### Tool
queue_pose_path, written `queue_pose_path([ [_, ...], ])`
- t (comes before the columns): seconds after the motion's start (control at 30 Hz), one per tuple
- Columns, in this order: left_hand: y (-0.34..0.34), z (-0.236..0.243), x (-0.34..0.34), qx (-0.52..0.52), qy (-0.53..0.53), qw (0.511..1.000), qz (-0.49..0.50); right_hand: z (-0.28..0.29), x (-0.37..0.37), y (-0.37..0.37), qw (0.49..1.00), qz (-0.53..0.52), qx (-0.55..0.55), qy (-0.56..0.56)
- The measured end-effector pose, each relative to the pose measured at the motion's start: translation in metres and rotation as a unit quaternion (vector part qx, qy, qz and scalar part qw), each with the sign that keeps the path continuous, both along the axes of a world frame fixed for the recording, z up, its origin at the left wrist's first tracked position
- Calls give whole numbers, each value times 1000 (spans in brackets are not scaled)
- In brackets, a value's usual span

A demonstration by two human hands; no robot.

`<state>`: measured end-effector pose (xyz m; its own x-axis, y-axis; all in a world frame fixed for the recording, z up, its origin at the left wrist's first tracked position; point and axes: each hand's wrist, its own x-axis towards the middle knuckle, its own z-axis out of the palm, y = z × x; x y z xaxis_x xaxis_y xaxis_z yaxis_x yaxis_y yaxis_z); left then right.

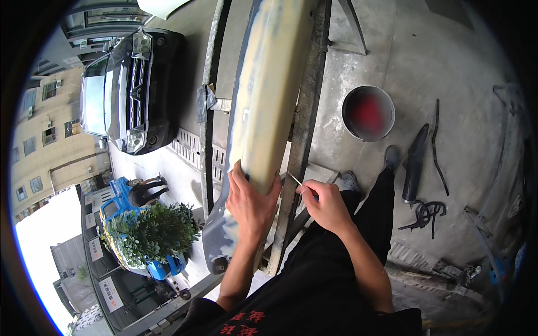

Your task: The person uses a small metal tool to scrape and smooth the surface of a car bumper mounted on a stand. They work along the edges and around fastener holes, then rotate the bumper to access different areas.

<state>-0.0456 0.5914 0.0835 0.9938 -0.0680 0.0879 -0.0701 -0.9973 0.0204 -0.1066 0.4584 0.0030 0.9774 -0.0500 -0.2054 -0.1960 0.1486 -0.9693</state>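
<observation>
A long panel [263, 84], patched cream over grey, runs lengthwise on a metal frame [302, 117]. My left hand [249, 204] is closed round the lower part of the panel, fingers on its face and thumb at the right edge. To its right, my right hand [328, 204] pinches a thin metal tool [295, 180], with a bit of blue visible in the grip. The tool points up and left toward the panel's right edge, beside my left thumb; whether its tip touches the panel I cannot tell.
A bucket [367, 112] with red inside stands right of the frame, near my feet. Long black parts [416, 162] lie beyond it. At left are a dark car [117, 89], a leafy plant [145, 235], a blue vehicle [115, 199] and another person [147, 193].
</observation>
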Motion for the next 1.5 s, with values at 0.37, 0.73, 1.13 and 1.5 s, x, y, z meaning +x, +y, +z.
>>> queue_pose_path([
  [0.37, 3, -4, 0, 5, -21, 1000, -13, -3, 10, 8, 993, 63, 97, 15],
  [0.73, 2, -5, -1, 8, -25, 1000, -13, 6, 25, 42, 997, -29, -65, 10],
  [1.13, 6, -7, -1, 23, -23, 999, -14, -8, 17, 2, 977, 122, 168, 50],
  [1.5, 6, -6, 1, 9, -2, 1000, -19, -12, 21, -2, 904, 193, 346, 160],
])
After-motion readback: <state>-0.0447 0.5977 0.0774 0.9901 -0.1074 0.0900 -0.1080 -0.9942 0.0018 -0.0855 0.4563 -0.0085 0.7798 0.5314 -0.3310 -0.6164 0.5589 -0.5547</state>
